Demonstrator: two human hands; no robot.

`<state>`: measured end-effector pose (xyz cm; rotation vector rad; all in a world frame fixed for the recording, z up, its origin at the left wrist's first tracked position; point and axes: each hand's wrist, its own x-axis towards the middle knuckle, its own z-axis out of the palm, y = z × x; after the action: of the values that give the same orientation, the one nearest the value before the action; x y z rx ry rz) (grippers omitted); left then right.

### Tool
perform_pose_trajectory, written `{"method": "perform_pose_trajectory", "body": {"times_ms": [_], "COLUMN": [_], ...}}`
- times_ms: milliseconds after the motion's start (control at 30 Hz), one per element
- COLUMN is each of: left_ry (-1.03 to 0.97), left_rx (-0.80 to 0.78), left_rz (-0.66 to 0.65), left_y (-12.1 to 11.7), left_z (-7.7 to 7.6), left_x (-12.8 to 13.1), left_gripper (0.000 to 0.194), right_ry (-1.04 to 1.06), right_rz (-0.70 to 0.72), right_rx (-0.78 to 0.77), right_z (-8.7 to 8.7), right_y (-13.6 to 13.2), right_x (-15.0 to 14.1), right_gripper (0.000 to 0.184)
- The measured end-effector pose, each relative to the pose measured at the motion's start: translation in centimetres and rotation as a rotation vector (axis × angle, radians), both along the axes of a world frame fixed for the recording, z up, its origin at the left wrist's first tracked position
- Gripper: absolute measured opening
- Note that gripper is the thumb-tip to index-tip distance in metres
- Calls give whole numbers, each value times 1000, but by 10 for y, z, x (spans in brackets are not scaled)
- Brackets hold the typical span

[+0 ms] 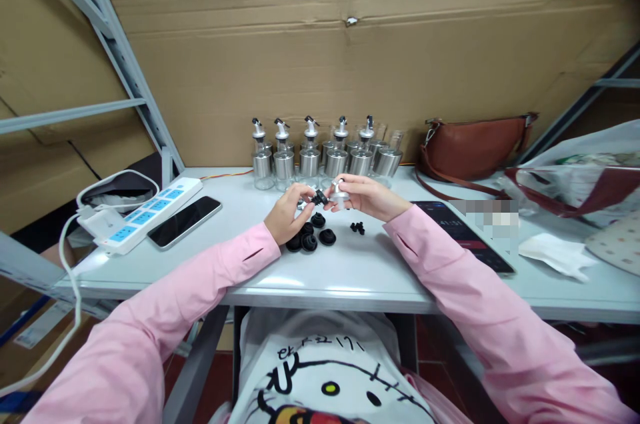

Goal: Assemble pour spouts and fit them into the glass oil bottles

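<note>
Over the middle of the table, my left hand (290,213) pinches a black ribbed stopper (320,197) between thumb and fingers. Close beside it, my right hand (367,197) grips a silver pourer top (340,197), its upper part partly covered by the fingers. Whether the two pieces touch is hard to make out. Several more black stoppers (327,237) lie in a cluster below and partly behind my left hand. A few tiny black pieces (357,228) rest on the table under my right hand. Behind both hands stand glass-and-steel oil bottles (284,163), several topped with pourers.
At left on the white table (240,211) are a power strip (150,214) with a plugged-in white charger and a phone (185,223). To the right lie a tablet (470,237), a white tissue (555,256), a brown handbag (480,147) and a plastic bag (580,177). Cardboard (350,77) closes off the back.
</note>
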<state>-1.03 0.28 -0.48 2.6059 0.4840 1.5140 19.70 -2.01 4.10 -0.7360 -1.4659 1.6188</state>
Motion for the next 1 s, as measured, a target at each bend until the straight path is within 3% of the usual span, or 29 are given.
{"method": "perform_pose_trajectory", "body": {"times_ms": [467,767,1000], "left_ry": [10,33,23], "left_rx": [17,89,102], "left_rz": [-38,-46,-33], "left_y": [0,-2,-2], "left_z": [0,1,1], "left_x": [-1,-1,0], "left_gripper": [7,7,4], "right_ry": [-26,41,-54], "right_rz": [-13,-252,-281], "right_rx": [39,91,111], "right_z": [0,0,-2], "right_y": [1,3,2], "right_x": [0,-1,-3], "right_gripper": [25,20,23]}}
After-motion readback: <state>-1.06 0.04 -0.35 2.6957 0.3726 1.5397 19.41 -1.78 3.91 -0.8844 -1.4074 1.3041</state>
